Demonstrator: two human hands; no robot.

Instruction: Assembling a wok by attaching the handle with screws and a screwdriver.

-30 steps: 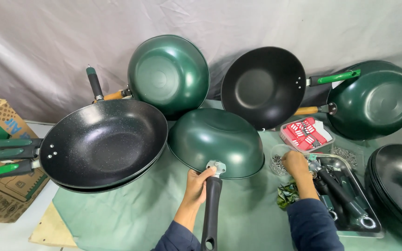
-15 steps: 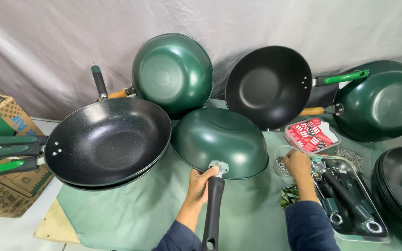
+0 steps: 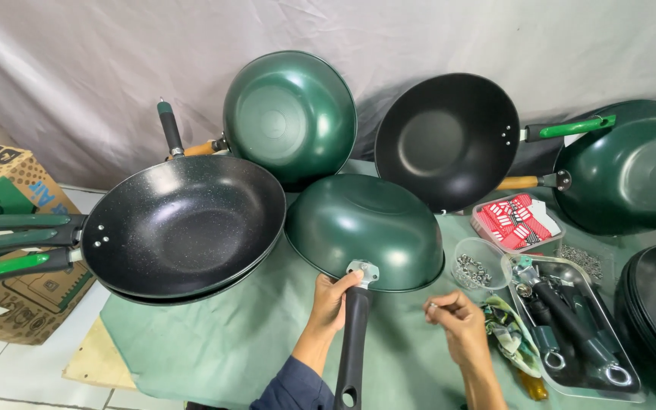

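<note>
Head view: an upturned green wok (image 3: 366, 228) lies dome-up on the green-covered table (image 3: 214, 334), its black handle (image 3: 352, 345) pointing back toward the person. All places below are given relative to this wok.

- Left hand (image 3: 332, 300): closed around the top of the handle, right at the metal bracket (image 3: 364, 270) on the near rim. The wok seems to be kept dome-up so the bracket joint faces up, steadied by the grip.
- Right hand (image 3: 453, 317): hovering right of the handle, clear of the wok. A small silvery part is pinched between the fingers (image 3: 436, 307); whether screw or washer cannot be told.
- Small clear bowl (image 3: 476, 264) of silvery hardware: just right of the wok, within easy reach of the right hand.
- Clear tray (image 3: 571, 326) with dark loose handles: further right, beyond the bowl. Red-and-white packet box (image 3: 514, 220) behind the bowl.
- Black speckled wok (image 3: 184, 224): just left, sitting on a stack, rim nearly touching.
- Behind: another green wok (image 3: 290, 114) and a black one (image 3: 446, 140) are propped against the grey backdrop, probably for display or space.
- Cardboard box (image 3: 17, 228): far left, off the table.
</note>
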